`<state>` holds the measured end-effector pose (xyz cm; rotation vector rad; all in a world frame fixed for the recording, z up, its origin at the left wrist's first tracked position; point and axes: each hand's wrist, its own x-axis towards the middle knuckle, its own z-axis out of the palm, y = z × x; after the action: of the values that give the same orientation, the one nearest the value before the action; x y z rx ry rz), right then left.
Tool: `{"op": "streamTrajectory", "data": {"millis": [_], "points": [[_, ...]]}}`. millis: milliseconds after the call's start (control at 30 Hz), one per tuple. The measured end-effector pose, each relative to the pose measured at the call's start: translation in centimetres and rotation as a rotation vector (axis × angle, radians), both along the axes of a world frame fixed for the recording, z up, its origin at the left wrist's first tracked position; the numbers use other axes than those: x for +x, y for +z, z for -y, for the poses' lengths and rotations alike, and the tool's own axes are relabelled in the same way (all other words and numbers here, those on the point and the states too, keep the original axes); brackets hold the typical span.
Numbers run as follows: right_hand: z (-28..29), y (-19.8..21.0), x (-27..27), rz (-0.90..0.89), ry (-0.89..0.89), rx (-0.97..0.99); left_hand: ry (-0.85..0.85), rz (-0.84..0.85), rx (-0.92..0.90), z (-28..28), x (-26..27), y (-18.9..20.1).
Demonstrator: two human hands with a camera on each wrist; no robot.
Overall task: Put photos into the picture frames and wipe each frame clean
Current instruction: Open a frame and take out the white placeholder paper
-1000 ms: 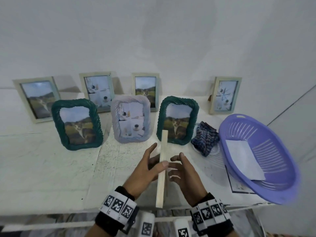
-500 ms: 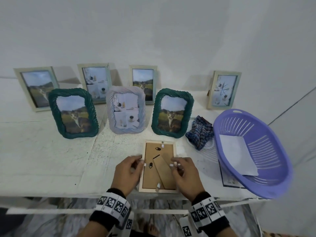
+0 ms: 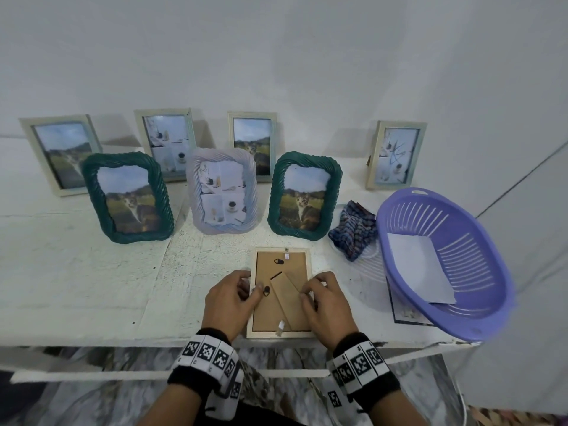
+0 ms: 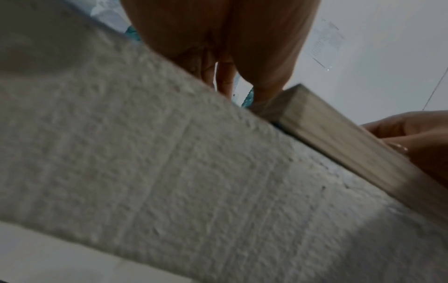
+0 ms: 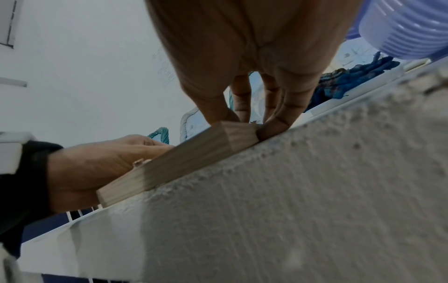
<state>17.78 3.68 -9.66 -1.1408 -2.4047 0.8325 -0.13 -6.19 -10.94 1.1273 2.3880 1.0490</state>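
A light wooden picture frame [image 3: 281,290] lies face down near the table's front edge, showing its brown backing and folded stand leg. My left hand [image 3: 252,290] grips its left edge, thumb on the backing by a black turn clip. My right hand [image 3: 307,292] grips the right edge with curled fingers beside the stand leg. The left wrist view shows the frame's side [image 4: 351,145] on the table under my fingers [image 4: 266,76]. In the right wrist view my fingertips [image 5: 274,124] press at the frame's corner [image 5: 184,159]. Whether a photo is inside is hidden.
Several filled frames stand behind, among them two green rope-edged ones [image 3: 127,198] [image 3: 304,195] and a pale one [image 3: 222,192]. A blue patterned cloth [image 3: 353,235] lies right of the frame. A purple basket [image 3: 479,241] holding white paper [image 3: 418,272] sits at the right over a printed sheet [image 3: 405,312].
A second ago the frame stood on edge between my hands; it now lies face down on the table with both hands gripping its side edges.
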Motion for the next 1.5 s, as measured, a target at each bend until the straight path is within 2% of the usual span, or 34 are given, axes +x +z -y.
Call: {"op": "streamTrajectory", "data": {"millis": [300, 433, 500, 667, 933, 1233, 1500], "points": [[-0.3, 0.6, 0.2, -0.003, 0.014, -0.093, 0.063, -0.02, -0.006, -0.9, 0.6, -0.4], [-1.0, 1.1, 0.5, 0.03, 0.037, -0.14, 0.017, -0.007, 0.08, -0.2, 0.3, -0.9], [-1.8, 1.6, 0.3, 0.086, 0.031, -0.111, -0.012, 0.007, 0.133, 0.2, 0.3, -1.0], [-4.5, 2.8, -1.7, 0.224, 0.018, 0.109, -0.105, -0.017, 0.196, 0.4, 0.3, -1.0], [-6.2, 3.9, -5.1, 0.506, 0.121, 0.154, -0.146, 0.014, 0.234, 0.3, 0.1, -1.2], [-8.2, 3.9, -5.2, 0.433, 0.201, 0.115, -0.151, 0.055, 0.225, 0.3, -0.1, -1.4], [-7.1, 4.1, -4.4, 0.396, 0.155, 0.122, -0.117, 0.108, 0.232, 0.2, -0.1, -1.3]]}}
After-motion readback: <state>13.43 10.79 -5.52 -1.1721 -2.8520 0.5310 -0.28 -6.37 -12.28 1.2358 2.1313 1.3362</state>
